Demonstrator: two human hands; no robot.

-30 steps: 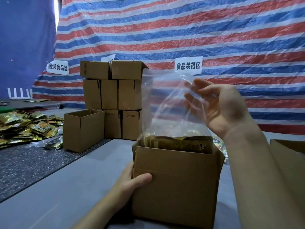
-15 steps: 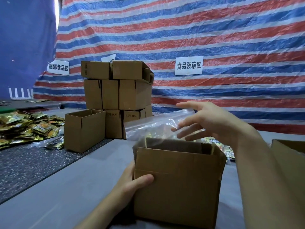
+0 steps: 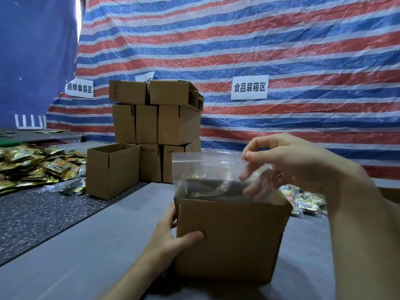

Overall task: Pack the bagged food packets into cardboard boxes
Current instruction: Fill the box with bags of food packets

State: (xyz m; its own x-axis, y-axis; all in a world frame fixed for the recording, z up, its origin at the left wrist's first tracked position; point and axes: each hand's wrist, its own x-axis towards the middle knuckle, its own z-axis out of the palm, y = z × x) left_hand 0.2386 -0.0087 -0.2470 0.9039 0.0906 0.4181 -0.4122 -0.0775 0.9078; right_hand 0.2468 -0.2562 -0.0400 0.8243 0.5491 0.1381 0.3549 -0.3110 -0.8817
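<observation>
My left hand (image 3: 171, 237), lower centre, grips the box (image 3: 233, 239) corner, thumb across its front. My right hand (image 3: 303, 169), centre right, pinches the bag (image 3: 205, 167) rim between thumb and fingers, forearm entering from the lower right.

Bare left hand (image 3: 168, 239), right hand (image 3: 303, 169), forearms

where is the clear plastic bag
In the head view the clear plastic bag sits in the open cardboard box at bottom centre, its top sticking out; the right hand pinches its top edge and the left hand holds the box.
</observation>
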